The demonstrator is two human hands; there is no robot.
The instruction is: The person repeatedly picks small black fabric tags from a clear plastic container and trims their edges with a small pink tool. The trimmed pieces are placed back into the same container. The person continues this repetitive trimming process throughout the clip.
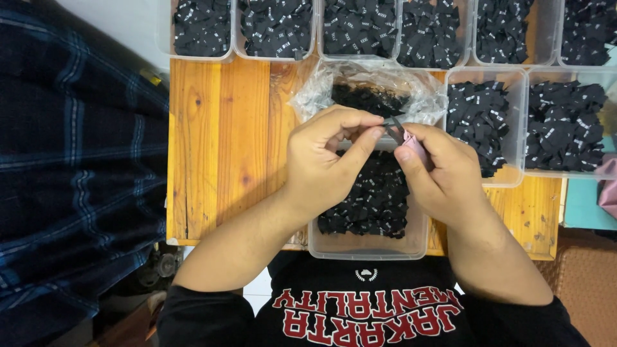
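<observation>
My left hand and my right hand meet above a clear plastic tub full of small black fabric labels. The right hand grips small pink-handled snips, whose grey blades point toward the left fingertips. My left thumb and forefinger pinch something small at the blades; it is too small to make out. Behind the hands lies a crumpled clear plastic bag holding more black labels.
Several clear tubs of black labels line the back and right of the wooden table. Dark plaid cloth hangs at the left. A teal surface lies at the right edge.
</observation>
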